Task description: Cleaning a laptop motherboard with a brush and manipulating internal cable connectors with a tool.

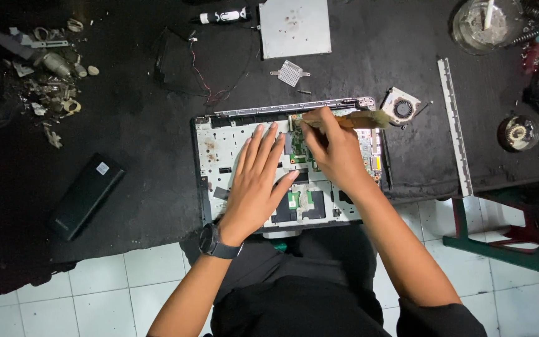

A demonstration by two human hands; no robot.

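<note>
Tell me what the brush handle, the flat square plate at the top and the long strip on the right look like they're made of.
Brush handle: looks like wood, tan with a dull finish, held in the right hand.
Square plate: probably sheet metal, matte grey, thin and flat, with a few rusty-looking specks.
Long strip: likely metal, pale grey with evenly spaced holes.

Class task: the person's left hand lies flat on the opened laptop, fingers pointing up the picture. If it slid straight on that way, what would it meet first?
Probably the laptop chassis's dark hinge strip at the far edge, just beyond the left hand; past that, tangled wires on the black mat.
</note>
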